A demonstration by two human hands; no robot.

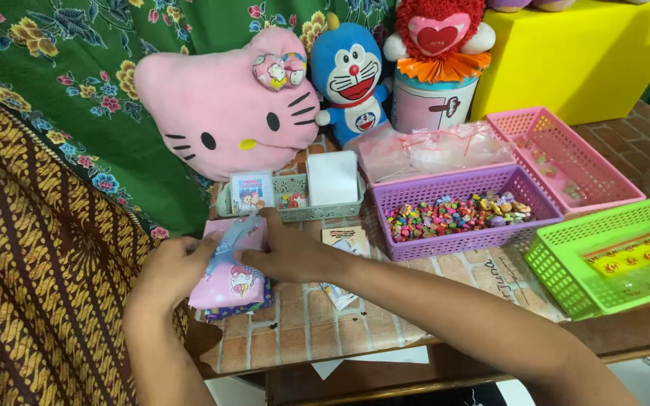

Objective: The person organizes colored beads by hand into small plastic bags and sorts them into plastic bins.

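Right fingers (253,252) pinch the pale ribbon (233,234) atop the pink packet (229,280); left hand (168,269) cups the packet's left edge, fingers curled against it. Packet lies on the worktop (302,323), just in front of the grey tray (291,201); purple basket (460,214) to the packet's right, green basket (611,259) farther right. Best practice, likely: brace packet steady, keep ribbon centred and taut.

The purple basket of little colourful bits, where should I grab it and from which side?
Grip the purple basket by its two short end walls, coming from above. It is full and wide, sits level, and the pink basket and green basket crowd its right end, so lift straight up.
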